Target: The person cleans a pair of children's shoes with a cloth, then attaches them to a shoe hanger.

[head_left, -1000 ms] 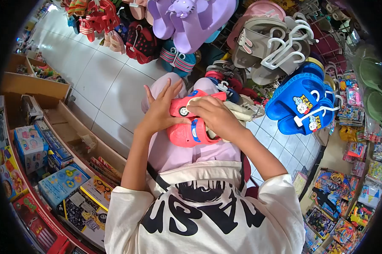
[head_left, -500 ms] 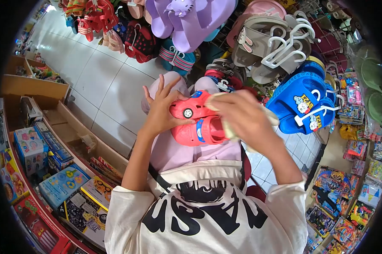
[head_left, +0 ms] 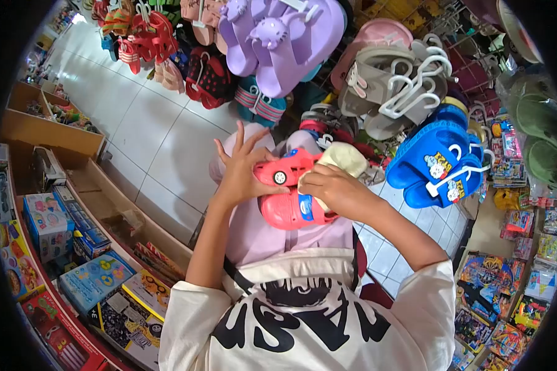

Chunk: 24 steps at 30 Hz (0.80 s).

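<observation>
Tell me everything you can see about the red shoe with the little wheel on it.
The red shoe looks like molded plastic, with a black-rimmed pale wheel on its side and a blue patch on top. It is held over the lap beside another red shoe, its toe towards the left hand, whose thumb and fingers grip it. The right hand holds a cream cloth against its other end, hiding part of it.

Right hand (head_left: 335,190) closer to red clogs (head_left: 283,212); pale cloth (head_left: 345,158) (trailing low before) now bunched higher.
</observation>
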Each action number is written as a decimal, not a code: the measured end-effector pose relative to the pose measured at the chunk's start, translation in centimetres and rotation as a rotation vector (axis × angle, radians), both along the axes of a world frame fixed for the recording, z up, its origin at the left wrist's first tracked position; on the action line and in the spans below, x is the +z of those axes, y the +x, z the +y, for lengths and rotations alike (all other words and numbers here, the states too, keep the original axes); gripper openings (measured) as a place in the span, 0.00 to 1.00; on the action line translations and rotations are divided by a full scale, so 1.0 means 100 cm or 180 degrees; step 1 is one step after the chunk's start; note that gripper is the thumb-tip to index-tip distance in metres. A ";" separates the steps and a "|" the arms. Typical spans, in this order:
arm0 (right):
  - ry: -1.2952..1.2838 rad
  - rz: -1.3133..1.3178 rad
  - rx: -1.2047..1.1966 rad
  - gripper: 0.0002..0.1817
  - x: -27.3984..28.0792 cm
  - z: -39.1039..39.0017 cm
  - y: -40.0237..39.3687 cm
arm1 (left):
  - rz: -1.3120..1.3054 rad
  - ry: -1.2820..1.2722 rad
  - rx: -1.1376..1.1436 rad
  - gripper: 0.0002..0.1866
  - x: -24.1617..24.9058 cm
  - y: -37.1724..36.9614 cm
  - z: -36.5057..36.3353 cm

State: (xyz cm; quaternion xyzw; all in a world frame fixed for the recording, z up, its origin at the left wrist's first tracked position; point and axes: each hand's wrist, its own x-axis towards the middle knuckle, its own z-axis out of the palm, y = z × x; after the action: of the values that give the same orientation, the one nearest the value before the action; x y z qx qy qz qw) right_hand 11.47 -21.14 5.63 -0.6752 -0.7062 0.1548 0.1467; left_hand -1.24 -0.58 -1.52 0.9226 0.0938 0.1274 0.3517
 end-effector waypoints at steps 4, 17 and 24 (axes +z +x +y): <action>0.0312 0.0262 -0.0363 0.16 0.012 0.004 0.004 | -0.0093 0.0012 0.0036 0.31 0.003 -0.002 0.001; -0.0372 -0.0247 -0.0634 0.14 0.004 -0.004 -0.003 | -0.0004 0.0097 -0.0053 0.29 0.005 0.005 0.004; 0.0322 0.2131 -0.1535 0.11 0.031 -0.037 0.036 | -0.0015 0.0034 -0.0026 0.29 0.005 -0.009 0.009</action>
State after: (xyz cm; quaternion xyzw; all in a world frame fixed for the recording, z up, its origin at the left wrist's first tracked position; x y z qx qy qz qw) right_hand 15.06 -24.80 8.71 -0.7255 -0.4479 0.2921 0.4333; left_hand -2.12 0.32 -1.02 0.9246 0.0885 0.1285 0.3476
